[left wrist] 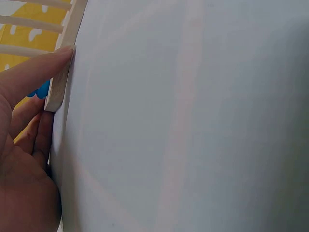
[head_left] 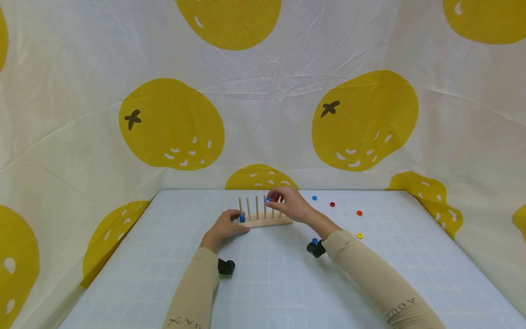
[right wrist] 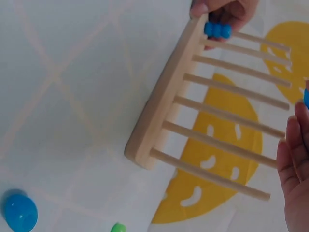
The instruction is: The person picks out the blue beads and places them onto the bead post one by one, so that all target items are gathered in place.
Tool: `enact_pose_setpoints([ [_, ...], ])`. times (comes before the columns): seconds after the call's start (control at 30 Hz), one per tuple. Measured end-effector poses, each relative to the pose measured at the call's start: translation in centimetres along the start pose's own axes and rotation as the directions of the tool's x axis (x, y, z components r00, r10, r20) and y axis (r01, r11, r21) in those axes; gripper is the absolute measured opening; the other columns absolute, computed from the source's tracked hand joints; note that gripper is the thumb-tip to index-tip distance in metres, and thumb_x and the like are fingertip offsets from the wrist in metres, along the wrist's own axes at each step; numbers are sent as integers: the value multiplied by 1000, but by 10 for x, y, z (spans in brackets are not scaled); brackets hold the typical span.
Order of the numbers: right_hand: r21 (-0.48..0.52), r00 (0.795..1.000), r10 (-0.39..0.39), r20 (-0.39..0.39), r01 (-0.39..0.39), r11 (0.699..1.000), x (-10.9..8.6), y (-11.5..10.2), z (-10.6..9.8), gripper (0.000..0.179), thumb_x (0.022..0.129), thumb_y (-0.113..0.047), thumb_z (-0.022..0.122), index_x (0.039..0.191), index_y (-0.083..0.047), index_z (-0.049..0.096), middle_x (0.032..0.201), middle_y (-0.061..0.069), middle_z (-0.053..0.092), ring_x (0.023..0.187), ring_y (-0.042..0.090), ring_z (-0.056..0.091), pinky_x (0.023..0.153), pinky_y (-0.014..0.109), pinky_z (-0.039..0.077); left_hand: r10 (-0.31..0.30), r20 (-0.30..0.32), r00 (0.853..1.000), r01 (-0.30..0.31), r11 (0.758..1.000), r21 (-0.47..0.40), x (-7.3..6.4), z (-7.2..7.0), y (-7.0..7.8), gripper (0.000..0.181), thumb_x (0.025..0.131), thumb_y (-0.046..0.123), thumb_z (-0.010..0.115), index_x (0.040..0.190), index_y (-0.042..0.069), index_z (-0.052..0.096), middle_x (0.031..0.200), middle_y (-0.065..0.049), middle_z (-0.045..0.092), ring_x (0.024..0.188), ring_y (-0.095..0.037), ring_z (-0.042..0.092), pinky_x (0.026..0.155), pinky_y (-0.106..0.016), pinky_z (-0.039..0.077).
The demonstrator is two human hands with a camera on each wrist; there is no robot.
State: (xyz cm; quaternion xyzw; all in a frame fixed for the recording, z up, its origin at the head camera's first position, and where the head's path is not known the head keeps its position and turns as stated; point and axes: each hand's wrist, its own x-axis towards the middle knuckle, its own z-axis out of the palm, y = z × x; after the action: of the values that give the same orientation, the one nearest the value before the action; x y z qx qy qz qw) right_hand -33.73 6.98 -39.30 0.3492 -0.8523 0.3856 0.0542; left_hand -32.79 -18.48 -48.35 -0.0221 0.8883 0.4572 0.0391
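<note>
A wooden peg rack (head_left: 267, 222) with a row of upright pegs stands toward the back of the table. My left hand (head_left: 225, 226) grips the left end of its base, the thumb along the front edge and the other fingers behind, as the left wrist view shows. Blue beads (right wrist: 217, 30) sit stacked low on the peg at that end; the other pegs seen in the right wrist view are bare. Above the rack, near the tops of the pegs, my right hand (head_left: 289, 204) pinches a blue bead (head_left: 268, 199). Only a sliver of this bead enters the right wrist view.
To the right lie loose beads: a blue one (head_left: 314, 198), a red one (head_left: 332, 204), an orange-red one (head_left: 359, 213) and a yellow one (head_left: 359, 236). Another blue bead (head_left: 314, 240) is beside the right wrist. A green bead (right wrist: 118, 227) shows in the right wrist view.
</note>
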Motion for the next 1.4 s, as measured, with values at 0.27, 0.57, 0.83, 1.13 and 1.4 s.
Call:
enact_pose_setpoints([
  [0.27,-25,999,-36,-10,36,999,13,-6,10,17,96,-18,74,107,-5,73,95,1,69,89,18,60,85,37,55,20,-1,1000,-20,1000,3,-1,-1,-1,66,79,20,89,136,4,62,144,-21,55,136,-39,47,117,-58,32],
  [0.57,-24,998,-59,-17,59,998,30,-13,22,15,97,-20,72,107,-8,72,100,2,70,95,21,59,88,40,54,45,-5,999,-45,999,15,2,-2,-1,62,79,21,89,134,5,64,143,-20,56,136,-38,47,117,-58,32],
  [0.83,0,994,-111,-17,111,994,45,-18,34,14,96,-15,73,104,-4,73,101,7,70,98,31,61,89,45,53,61,-5,998,-61,998,20,1,-5,1,63,79,21,89,133,2,63,142,-21,57,135,-40,47,117,-58,33],
  [1.13,-34,995,-97,35,98,995,53,-23,48,16,97,-17,73,106,-5,72,106,6,69,101,26,61,88,34,52,43,2,999,-43,999,26,-5,-4,2,65,80,23,88,135,1,61,144,-22,56,138,-40,45,118,-58,32],
  [1.4,-45,998,-56,39,58,997,56,-23,55,17,99,-18,69,111,-6,71,103,2,70,94,16,62,86,27,53,51,5,999,-51,998,34,-3,-3,1,65,80,23,88,135,1,62,145,-21,55,140,-40,43,118,-59,30],
])
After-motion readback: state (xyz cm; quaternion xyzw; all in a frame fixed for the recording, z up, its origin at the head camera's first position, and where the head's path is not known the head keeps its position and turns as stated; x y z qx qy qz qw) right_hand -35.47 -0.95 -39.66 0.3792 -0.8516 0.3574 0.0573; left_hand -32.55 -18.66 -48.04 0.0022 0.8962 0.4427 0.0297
